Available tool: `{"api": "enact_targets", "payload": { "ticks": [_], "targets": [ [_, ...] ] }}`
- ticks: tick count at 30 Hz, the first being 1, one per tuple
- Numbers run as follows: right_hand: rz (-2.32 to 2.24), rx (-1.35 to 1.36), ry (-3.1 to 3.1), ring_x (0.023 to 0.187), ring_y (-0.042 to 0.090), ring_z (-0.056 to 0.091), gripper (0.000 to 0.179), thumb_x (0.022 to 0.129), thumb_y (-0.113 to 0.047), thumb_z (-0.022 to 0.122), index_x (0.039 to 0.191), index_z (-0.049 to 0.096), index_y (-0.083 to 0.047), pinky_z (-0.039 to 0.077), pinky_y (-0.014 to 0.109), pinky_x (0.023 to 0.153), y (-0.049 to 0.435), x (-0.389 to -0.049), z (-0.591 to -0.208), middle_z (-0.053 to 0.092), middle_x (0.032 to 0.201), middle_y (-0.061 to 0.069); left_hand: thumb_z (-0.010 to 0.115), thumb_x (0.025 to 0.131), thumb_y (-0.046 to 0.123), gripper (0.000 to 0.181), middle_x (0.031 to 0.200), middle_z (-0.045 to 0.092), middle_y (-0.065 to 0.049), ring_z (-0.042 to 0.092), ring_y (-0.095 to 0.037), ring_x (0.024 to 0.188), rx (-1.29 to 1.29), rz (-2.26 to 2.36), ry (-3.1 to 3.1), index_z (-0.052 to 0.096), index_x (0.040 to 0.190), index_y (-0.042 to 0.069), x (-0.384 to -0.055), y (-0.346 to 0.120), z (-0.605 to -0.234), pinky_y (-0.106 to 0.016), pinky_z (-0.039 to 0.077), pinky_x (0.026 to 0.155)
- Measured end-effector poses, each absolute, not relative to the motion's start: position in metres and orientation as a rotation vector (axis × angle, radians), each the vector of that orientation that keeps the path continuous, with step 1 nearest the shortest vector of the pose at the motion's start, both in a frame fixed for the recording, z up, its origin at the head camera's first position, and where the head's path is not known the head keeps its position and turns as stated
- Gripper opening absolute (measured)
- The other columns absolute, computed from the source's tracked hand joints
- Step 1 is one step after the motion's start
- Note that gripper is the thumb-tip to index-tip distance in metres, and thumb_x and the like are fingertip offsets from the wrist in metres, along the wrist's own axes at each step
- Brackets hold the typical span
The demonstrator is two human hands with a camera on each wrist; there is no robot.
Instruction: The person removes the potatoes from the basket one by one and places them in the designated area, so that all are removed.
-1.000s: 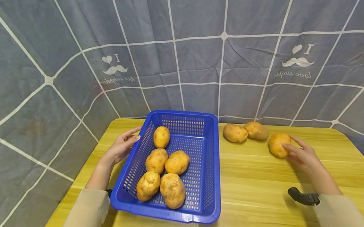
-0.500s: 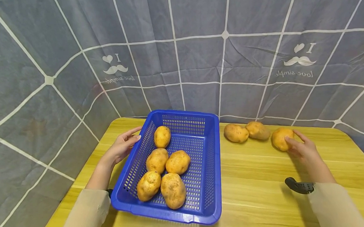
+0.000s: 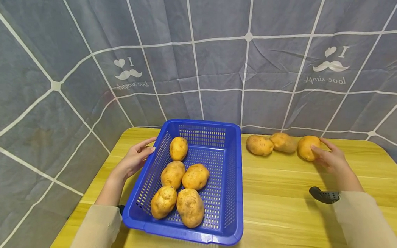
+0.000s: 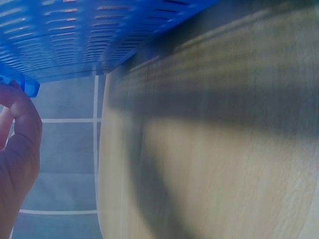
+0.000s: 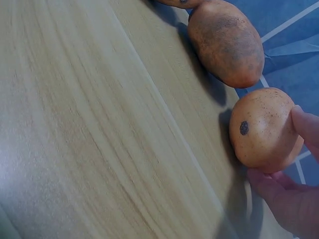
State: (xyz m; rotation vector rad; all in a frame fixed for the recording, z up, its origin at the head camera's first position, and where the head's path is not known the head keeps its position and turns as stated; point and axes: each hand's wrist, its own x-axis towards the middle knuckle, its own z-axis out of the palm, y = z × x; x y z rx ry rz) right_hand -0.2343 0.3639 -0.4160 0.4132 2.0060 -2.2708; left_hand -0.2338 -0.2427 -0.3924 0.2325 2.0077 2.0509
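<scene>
In the head view a blue perforated plastic basket (image 3: 218, 176) holds several potatoes (image 3: 190, 208), grouped along its left side. My left hand (image 3: 134, 160) grips the basket's left rim; the left wrist view shows a curled finger (image 4: 25, 119) at the blue edge. On the right, my right hand (image 3: 332, 159) holds a potato (image 3: 307, 147) between thumb and fingers. It is at the right end of a row with two other potatoes, one at the left (image 3: 259, 145) and one in the middle (image 3: 283, 142). Seen from the right wrist, the held potato (image 5: 264, 129) has a dark spot.
Everything stands on a wood-grain table (image 3: 279, 210) with rounded far corners. A grey curtain (image 3: 222, 62) with white lines hangs behind and to the left. A black strap piece (image 3: 324, 196) sticks out at the right wrist.
My right hand has moved the potato away from me, up close to the middle potato of the row. The left hand and basket stay in place; the view has shifted slightly.
</scene>
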Motion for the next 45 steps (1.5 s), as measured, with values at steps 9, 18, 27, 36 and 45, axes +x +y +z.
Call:
{"api": "enact_targets", "payload": {
  "ticks": [9,18,27,36,45],
  "targets": [
    [-2.182,0.380,2.125,0.067,0.001,0.058,0.080,0.091,-0.013,0.060,0.150,0.006,-0.010,0.053,0.017,0.063,0.361,-0.239,-0.416,0.029,0.123,0.024,0.047,0.098,0.008,0.055,0.095,0.063,0.002,0.064,-0.011,0.085,0.227,2.063,1.991,0.022,0.146,-0.002,-0.232,-0.242,-0.391,-0.026,0.055,0.073],
    [-2.210,0.311,2.191,0.072,-0.005,0.056,0.075,0.091,-0.018,0.059,0.150,0.013,-0.010,0.051,0.015,0.064,0.358,-0.236,-0.419,0.037,0.111,0.012,0.045,0.098,0.007,0.055,0.095,0.062,0.002,0.063,-0.010,0.085,0.232,2.068,1.988,0.020,0.146,-0.003,-0.231,-0.241,-0.392,-0.025,0.054,0.074],
    [-2.144,0.350,2.225,0.071,-0.004,0.056,0.078,0.090,-0.023,0.062,0.150,0.014,-0.011,0.051,0.016,0.064,0.358,-0.237,-0.416,0.038,0.108,0.008,0.046,0.098,0.008,0.055,0.096,0.061,0.002,0.063,-0.010,0.086,0.231,2.050,2.002,0.020,0.146,-0.002,-0.230,-0.241,-0.392,-0.025,0.054,0.074],
    [-2.104,0.339,2.233,0.069,-0.002,0.058,0.079,0.090,-0.022,0.061,0.150,0.013,-0.011,0.052,0.016,0.064,0.361,-0.235,-0.410,0.039,0.110,0.011,0.047,0.098,0.010,0.056,0.096,0.063,0.003,0.064,-0.009,0.085,0.231,2.033,2.026,0.021,0.146,-0.001,-0.232,-0.240,-0.389,-0.025,0.054,0.073],
    [-1.834,0.293,2.440,0.072,-0.007,0.054,0.076,0.092,-0.030,0.057,0.150,0.013,-0.008,0.052,0.017,0.069,0.365,-0.235,-0.396,0.039,0.119,0.019,0.047,0.098,0.010,0.056,0.096,0.063,0.003,0.063,-0.010,0.086,0.236,2.027,2.033,0.022,0.146,-0.002,-0.232,-0.241,-0.390,-0.026,0.054,0.074]
  ]
}}
